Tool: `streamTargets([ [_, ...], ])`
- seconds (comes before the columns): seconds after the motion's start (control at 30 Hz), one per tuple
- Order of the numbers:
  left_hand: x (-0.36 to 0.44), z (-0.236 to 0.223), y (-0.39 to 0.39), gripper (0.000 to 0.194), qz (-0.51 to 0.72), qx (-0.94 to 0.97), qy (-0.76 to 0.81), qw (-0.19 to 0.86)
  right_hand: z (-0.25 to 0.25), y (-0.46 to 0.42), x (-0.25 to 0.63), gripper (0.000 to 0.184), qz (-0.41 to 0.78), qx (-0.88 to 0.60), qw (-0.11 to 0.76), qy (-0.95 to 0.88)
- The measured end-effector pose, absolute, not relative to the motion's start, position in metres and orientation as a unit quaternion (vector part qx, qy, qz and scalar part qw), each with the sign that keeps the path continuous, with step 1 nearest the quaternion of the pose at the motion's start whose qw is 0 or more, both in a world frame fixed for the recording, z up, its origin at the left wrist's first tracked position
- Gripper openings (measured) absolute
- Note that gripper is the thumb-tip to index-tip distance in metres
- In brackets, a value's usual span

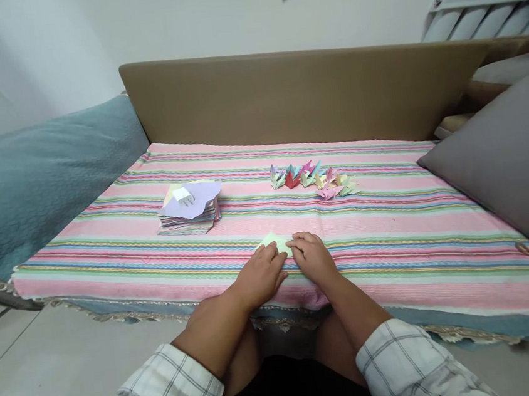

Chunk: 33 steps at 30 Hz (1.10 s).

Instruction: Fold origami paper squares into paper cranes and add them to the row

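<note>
Left hand point(262, 275), right hand point(315, 258) palm-down, fingers bent.

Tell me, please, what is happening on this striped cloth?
A person has both hands at a piece of pale green paper on the striped cloth: the left hand lies over its near left part, and the right hand is at its right side. Beyond the hands, to the left, is a stack of paper with a small white object on top. To the right, colorful folded paper figures sit in a cluster.

a striped cloth point(241, 159) holds a paper stack point(189, 223), folded birds point(292, 179), green paper point(279, 244), a gray cushion point(506, 160) and perhaps a brown clip point(524, 249).
</note>
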<state>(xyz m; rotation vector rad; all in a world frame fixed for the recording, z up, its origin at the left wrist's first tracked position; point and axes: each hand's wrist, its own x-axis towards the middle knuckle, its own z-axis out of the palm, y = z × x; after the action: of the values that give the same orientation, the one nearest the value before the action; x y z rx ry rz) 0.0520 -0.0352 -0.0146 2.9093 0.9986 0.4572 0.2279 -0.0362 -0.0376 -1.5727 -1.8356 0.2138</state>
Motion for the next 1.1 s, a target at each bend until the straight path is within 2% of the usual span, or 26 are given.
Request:
streamTargets([
  [0.47,0.052,-0.013,-0.034,0.039,0.128,0.941,0.312,0.004,-0.04,-0.041,0.258,0.027,0.134,-0.638,0.389,-0.651],
  [0.7,0.05,-0.016,-0.032,0.04,0.137,0.941,0.309,0.001,-0.043,-0.038,0.256,0.035,0.109,-0.685,0.361,-0.624],
  [1.1,0.051,-0.015,-0.032,0.039,0.132,0.939,0.318,0.001,-0.04,-0.037,0.251,0.007,0.051,-0.705,0.327,-0.628],
])
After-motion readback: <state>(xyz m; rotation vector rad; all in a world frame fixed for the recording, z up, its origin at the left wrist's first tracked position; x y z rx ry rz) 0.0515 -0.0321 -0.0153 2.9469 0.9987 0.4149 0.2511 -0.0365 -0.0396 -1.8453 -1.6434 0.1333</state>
